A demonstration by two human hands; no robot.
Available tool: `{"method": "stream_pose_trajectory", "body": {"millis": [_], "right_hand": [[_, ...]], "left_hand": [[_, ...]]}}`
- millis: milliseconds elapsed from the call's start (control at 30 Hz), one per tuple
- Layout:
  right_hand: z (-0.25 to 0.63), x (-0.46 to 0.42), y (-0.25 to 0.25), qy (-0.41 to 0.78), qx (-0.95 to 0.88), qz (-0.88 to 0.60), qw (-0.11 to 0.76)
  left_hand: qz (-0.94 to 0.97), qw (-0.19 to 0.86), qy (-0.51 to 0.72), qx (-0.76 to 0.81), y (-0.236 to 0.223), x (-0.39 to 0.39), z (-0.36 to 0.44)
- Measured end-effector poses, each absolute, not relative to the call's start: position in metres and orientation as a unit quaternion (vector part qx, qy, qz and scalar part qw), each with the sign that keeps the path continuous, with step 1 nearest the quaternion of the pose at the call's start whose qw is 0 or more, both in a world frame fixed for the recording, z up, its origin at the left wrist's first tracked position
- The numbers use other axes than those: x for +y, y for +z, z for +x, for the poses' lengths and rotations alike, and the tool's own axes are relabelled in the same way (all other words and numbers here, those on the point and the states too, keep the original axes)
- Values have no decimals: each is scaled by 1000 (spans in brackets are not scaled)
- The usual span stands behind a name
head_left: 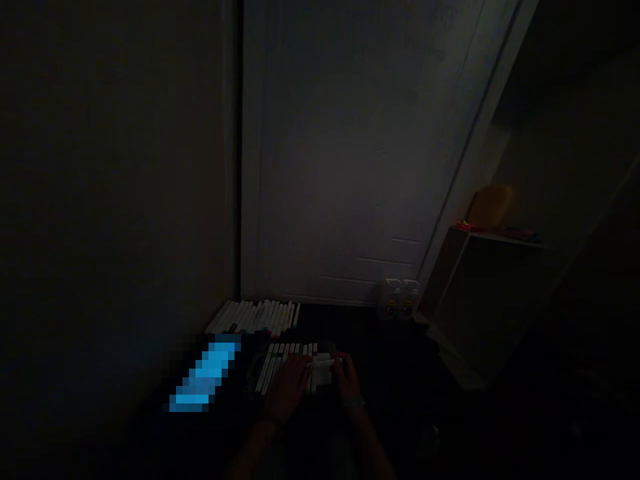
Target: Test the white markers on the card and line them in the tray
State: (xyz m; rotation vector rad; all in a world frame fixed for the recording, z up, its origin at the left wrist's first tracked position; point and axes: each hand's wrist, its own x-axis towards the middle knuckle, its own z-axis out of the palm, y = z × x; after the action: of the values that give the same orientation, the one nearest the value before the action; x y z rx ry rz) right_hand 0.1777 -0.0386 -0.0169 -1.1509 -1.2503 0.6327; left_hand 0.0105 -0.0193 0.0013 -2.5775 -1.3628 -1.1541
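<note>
The scene is very dark. A white marker (pixel 324 363) lies crosswise between my two hands. My right hand (pixel 349 381) pinches its right end between thumb and fingers. My left hand (pixel 290 381) has its curled fingertips at the left end, apparently gripping it, though the dimness blurs the contact. Beneath my hands is a row of white markers (pixel 271 368) with coloured bands, side by side in what looks like a clear holder. The left hand partly covers this row. At the right of the row, near my right hand, a pale rectangular patch (pixel 324 377) shows.
Many more white markers (pixel 255 316) lie in a row at the back left of the dark table. A glowing blurred screen (pixel 205 377) is at the left. Two clear containers (pixel 400 299) stand by the wall. A shelf unit (pixel 480 300) rises at the right.
</note>
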Motion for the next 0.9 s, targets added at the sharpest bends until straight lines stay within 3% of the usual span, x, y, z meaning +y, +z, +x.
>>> {"method": "stream_pose_trajectory", "body": {"millis": [300,900], "right_hand": [[182,-34,-24,244,-550,-514,611],[186,-32,-26,298,-497,-509,636]], "left_hand": [[-827,23,-348,-442,-5,-14,10],[-831,93,-344,-427,-25,-4,6]]}}
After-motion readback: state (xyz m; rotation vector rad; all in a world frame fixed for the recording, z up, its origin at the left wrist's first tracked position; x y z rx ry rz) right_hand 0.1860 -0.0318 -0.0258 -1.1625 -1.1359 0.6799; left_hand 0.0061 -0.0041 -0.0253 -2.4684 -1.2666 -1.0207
